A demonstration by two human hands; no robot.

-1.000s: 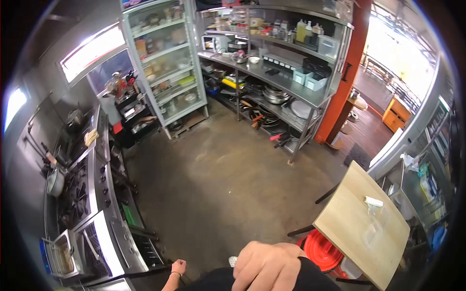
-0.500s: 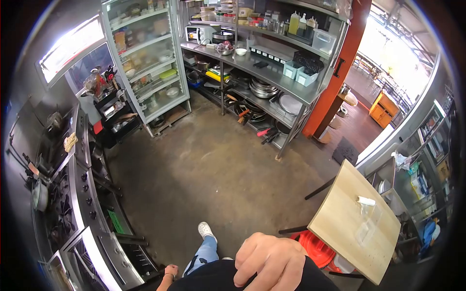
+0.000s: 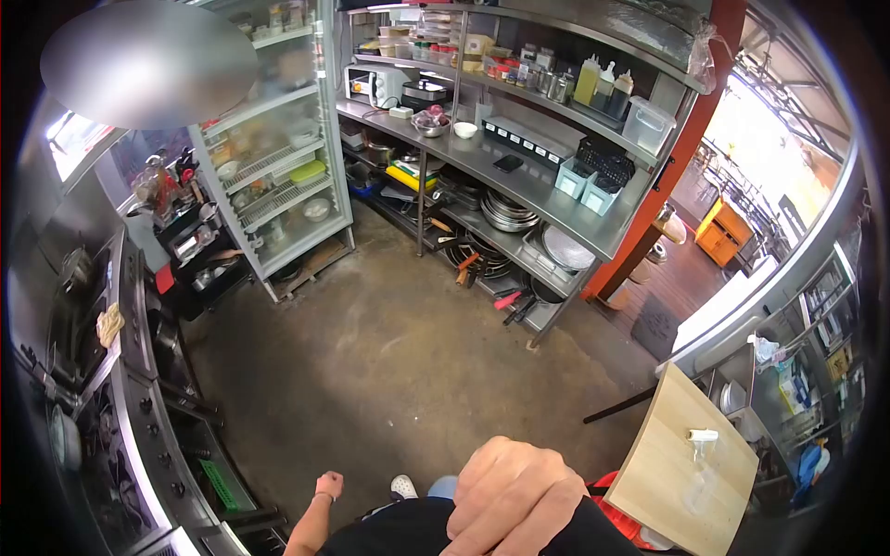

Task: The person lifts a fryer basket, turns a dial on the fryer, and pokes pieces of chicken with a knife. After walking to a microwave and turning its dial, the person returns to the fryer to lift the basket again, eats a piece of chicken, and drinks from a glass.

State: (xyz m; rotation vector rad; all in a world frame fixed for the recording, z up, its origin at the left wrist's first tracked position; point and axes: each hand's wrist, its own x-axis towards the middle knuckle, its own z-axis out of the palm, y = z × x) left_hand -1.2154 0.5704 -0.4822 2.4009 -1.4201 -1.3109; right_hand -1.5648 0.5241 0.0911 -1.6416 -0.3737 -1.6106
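Note:
My right hand [image 3: 514,496] fills the bottom centre of the view, close to the camera. Its fingers lie bent against my black top [image 3: 408,533], and nothing shows in them. My left hand [image 3: 328,485] hangs lower left beside my body, curled into a loose fist with nothing in it, near the front of the stove range [image 3: 120,417]. My white shoe [image 3: 403,485] shows on the concrete floor between the two hands.
A glass-door fridge [image 3: 278,157] stands at the back left. Steel shelving [image 3: 519,181] with pans, bottles and tubs runs along the back. A wooden table [image 3: 686,468] with a spray bottle [image 3: 702,435] is at the right, a red bin [image 3: 623,519] beneath it.
The view has swung left and tilted up, so the shelving looms larger and the table slid to the lower right. My left hand rose slightly. My right hand stayed on my top.

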